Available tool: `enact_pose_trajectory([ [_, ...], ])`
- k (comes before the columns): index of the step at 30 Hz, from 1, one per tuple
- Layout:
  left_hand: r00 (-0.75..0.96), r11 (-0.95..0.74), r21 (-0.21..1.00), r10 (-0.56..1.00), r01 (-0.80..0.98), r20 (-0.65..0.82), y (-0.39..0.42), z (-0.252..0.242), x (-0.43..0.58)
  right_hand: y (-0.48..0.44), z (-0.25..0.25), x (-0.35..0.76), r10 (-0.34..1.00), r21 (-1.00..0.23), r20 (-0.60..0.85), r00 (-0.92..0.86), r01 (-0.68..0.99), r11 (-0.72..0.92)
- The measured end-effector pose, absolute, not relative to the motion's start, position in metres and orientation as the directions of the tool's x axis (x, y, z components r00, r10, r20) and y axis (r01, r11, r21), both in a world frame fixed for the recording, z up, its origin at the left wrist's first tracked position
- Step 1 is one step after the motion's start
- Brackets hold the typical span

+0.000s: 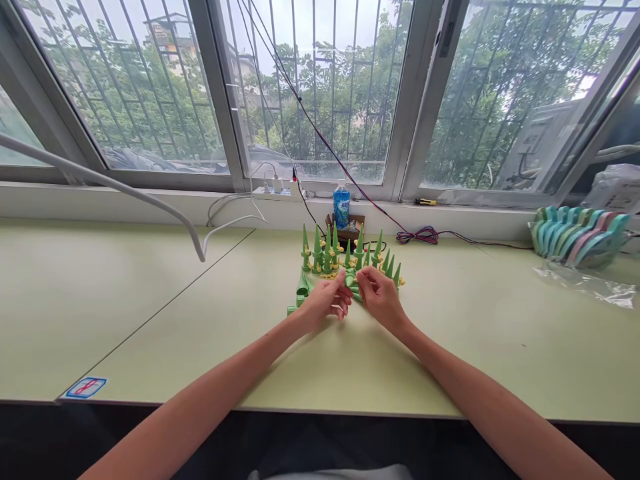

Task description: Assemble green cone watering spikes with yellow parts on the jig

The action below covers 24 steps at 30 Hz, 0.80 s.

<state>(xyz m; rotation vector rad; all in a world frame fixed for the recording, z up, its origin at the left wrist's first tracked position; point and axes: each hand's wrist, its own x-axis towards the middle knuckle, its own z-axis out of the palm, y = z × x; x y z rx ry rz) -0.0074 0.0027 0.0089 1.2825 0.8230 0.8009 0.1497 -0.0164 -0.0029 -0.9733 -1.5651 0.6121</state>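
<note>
My left hand (326, 301) is closed on a small green plastic cone piece (349, 279) held just above the table, its thumb and forefinger around it. Close against that piece, my right hand (381, 297) has thumb and fingertips pinched together; whatever they grip is too small to make out. Behind both hands stand several upright green cones (317, 250) with small yellow parts around their lower ends. Loose green cone pieces (303, 285) lie beside my left hand, and more are partly hidden behind my fingers.
A blue-labelled bottle (341, 205) and a small brown box (357, 223) stand at the back. Coiled cable (419, 235) lies right of them. Several coloured plastic pieces (577, 235) sit at the far right. A white cable (150, 197) arches over the left side of the table (200, 320).
</note>
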Motion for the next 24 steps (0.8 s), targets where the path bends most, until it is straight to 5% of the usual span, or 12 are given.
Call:
enact_pose_trajectory([
  [6,0.518,0.094,0.993,0.855,-0.071,-0.044,0.0006,0.0101,-0.0087,-0.0164,-0.0033,0.1494,0.855,-0.827,0.518,-0.034,0.237,0.51],
  [15,0.406,-0.418,0.905,0.844,0.085,0.351,-0.0027,0.0058,-0.0096,-0.0172,-0.0004,0.1504,0.897,-0.884,0.441,-0.027,0.159,0.44],
  [24,0.347,-0.407,0.908,0.87,0.103,0.35,-0.0023,0.0047,-0.0072,-0.0171,-0.0001,0.1463,0.882,-0.87,0.471,0.025,0.177,0.46],
])
